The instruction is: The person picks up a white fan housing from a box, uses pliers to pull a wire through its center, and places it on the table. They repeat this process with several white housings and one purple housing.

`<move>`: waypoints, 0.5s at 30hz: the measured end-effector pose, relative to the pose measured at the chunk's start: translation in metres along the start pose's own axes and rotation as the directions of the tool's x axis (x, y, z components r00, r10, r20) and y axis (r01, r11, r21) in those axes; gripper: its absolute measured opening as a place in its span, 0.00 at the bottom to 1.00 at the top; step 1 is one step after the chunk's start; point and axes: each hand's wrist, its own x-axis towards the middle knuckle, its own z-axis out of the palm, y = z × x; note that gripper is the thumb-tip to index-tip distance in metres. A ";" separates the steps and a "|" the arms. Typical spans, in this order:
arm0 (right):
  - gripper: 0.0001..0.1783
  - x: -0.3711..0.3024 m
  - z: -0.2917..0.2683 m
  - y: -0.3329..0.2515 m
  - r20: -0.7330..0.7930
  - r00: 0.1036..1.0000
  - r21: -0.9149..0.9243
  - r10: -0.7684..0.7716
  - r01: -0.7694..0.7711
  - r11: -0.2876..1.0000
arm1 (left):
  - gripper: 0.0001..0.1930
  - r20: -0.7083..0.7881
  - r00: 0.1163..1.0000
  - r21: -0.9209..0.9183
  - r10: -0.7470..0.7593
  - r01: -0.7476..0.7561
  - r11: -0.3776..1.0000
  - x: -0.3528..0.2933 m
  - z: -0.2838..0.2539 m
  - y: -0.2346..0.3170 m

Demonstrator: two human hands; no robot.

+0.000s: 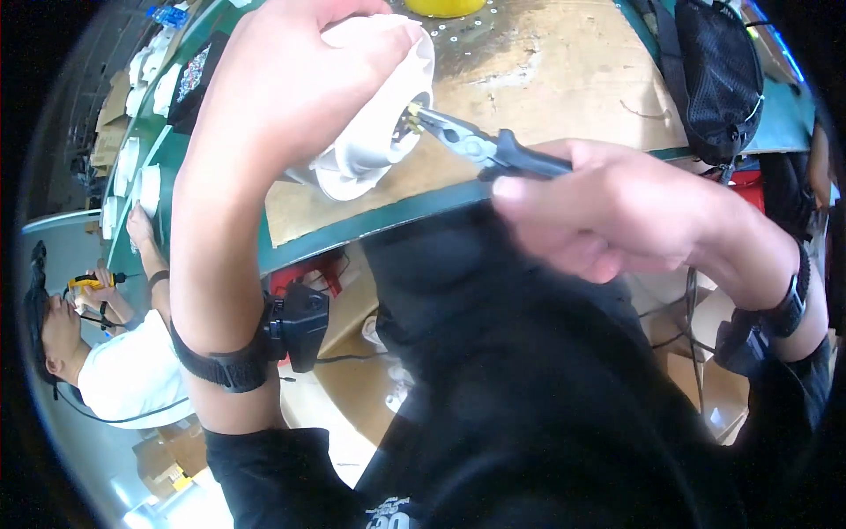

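My left hand [339,66] is closed around a white plastic housing [370,132], round and hollow, tilted with its opening toward the right. In my right hand [608,203] is a pair of long-nose pliers [480,148] with dark handles. Their jaws reach into the housing's opening and touch small brass-coloured parts [411,119] there. Whether the jaws grip one of these parts I cannot tell. The housing is held just over the near edge of a cardboard sheet [582,79]. My left wrist and hand hide part of its far side.
A yellow round object [445,7] and several small screws lie at the far edge of the cardboard, on a green table [397,216]. A black mesh bag [718,75] is at the right. At the left, a co-worker [132,379] holds a yellow power drill [88,282] beside several white housings.
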 end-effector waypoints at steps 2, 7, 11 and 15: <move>0.07 -0.003 0.019 0.003 -0.255 0.943 -0.400 -0.212 0.097 0.911 | 0.23 0.015 1.000 -0.021 0.017 -0.017 1.000 -0.001 0.001 0.001; 0.11 -0.005 0.021 0.024 -0.162 0.468 -0.977 -0.868 -0.200 0.074 | 0.24 0.011 1.000 -0.002 -0.016 0.016 1.000 0.006 -0.001 0.005; 0.12 -0.010 0.022 -0.002 -0.286 0.870 -0.634 -0.402 0.143 0.760 | 0.24 0.004 0.999 0.012 0.052 -0.052 0.999 0.001 -0.006 0.009; 0.13 -0.009 0.010 0.014 0.144 0.983 0.308 -0.118 0.069 0.949 | 0.16 -0.030 0.998 -0.013 -0.060 0.060 0.998 -0.001 -0.015 0.049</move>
